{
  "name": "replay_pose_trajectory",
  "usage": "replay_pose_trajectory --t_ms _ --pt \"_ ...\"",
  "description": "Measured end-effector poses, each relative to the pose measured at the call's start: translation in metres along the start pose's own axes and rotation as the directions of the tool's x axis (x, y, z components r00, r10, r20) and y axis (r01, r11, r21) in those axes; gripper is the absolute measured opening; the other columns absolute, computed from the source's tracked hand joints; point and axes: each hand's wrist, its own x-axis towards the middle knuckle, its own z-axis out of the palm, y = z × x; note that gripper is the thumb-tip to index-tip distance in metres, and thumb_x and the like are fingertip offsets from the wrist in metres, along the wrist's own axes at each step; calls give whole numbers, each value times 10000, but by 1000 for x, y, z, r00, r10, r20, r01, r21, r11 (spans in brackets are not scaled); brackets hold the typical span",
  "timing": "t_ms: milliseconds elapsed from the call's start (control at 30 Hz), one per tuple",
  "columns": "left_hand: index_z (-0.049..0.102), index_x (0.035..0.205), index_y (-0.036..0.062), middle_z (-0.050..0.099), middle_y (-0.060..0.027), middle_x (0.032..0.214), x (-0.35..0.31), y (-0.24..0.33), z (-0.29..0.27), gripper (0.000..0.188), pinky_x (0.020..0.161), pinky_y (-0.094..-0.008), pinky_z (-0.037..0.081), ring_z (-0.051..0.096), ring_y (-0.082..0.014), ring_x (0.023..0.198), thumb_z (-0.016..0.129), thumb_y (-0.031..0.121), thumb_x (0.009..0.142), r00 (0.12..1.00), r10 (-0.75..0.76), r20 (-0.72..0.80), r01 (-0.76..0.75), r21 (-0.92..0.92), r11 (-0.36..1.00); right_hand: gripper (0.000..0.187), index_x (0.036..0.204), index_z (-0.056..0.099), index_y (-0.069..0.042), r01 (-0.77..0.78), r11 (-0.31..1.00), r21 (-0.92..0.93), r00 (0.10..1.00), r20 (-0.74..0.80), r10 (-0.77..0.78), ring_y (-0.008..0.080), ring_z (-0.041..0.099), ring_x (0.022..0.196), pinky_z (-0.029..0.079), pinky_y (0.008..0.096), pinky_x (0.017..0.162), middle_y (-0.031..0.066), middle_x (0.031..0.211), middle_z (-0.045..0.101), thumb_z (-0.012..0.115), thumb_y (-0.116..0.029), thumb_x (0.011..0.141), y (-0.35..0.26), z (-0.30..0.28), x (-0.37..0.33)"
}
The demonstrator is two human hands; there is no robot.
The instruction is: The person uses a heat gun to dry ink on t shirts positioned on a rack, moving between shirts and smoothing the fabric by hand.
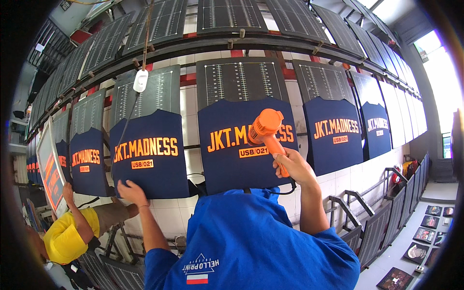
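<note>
Heat gun [267,131]: orange, pistol-shaped, held in the right hand [294,166], which is wrapped fully closed around the grip. The nozzle points at the orange lettering on the navy printed panel [244,145] in the middle of the row, close to the print, probably so that warm air lands squarely on the ink. A dark cord [285,189] drops from the base of the grip, behind the person's blue shirt [251,246].

Left hand [131,192]: fingers spread flat, gripping nothing, pressed on the lower edge of the neighbouring navy panel [150,154], apparently to steady it against its board.

Carrier: a long tilted row of dark pallet boards [239,79] with pale ruled markings, each carrying a navy fabric panel over its lower half, with the same orange print on all. A dark rail [203,46] runs along the top edge of the row; a second row of bare boards [166,21] stands beyond it. A white plug block [140,80] hangs on a cable over the left-hand board.

Room: white tiled wall behind the boards, metal frame racks [382,217] toward the right end, bright windows at far right. Small framed items [425,235] lie on the floor at the lower right corner. At the left end of the row another person in a yellow shirt [67,237] holds a framed screen [50,169].
</note>
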Motion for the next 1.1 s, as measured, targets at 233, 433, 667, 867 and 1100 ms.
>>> replay_pose_trajectory --t_ms 233,433,667,867,1100 --pt "584 1186 -8 588 -173 1164 -116 179 -45 266 901 -393 488 607 -327 994 529 49 933 764 466 447 -76 -654 753 297 1070 565 25 19 999 -42 1000 9 -18 104 593 598 509 250 549 48 795 587 591 -256 979 -10 -6 19" --pt "459 1323 -49 549 -274 1251 -173 224 6 426 958 -449 464 542 -409 1166 448 274 1045 719 446 533 58 -685 726 310 1055 557 45 106 994 13 994 27 -106 113 597 599 508 256 541 57 799 592 586 -254 981 -20 -6 43" --pt "492 1114 -45 634 -323 971 -175 237 5 410 807 -531 477 601 -521 927 372 344 1063 607 345 716 205 -560 803 302 1022 570 49 105 994 -18 995 -5 -105 119 603 600 509 257 533 67 798 602 581 -250 982 -28 0 51" --pt "528 1083 -49 635 -312 975 -176 229 12 465 826 -506 471 595 -503 948 343 378 1068 583 397 709 239 -617 749 300 1022 571 43 49 998 -32 997 -59 -51 116 604 600 516 258 536 56 799 596 587 -254 979 -27 12 38" --pt "560 1039 -51 630 -337 988 -166 223 22 509 833 -522 471 585 -523 959 335 405 1065 549 473 689 215 -663 717 309 1026 570 37 4 997 -72 998 -56 -8 108 605 603 526 250 548 48 798 594 591 -268 980 -31 18 20"
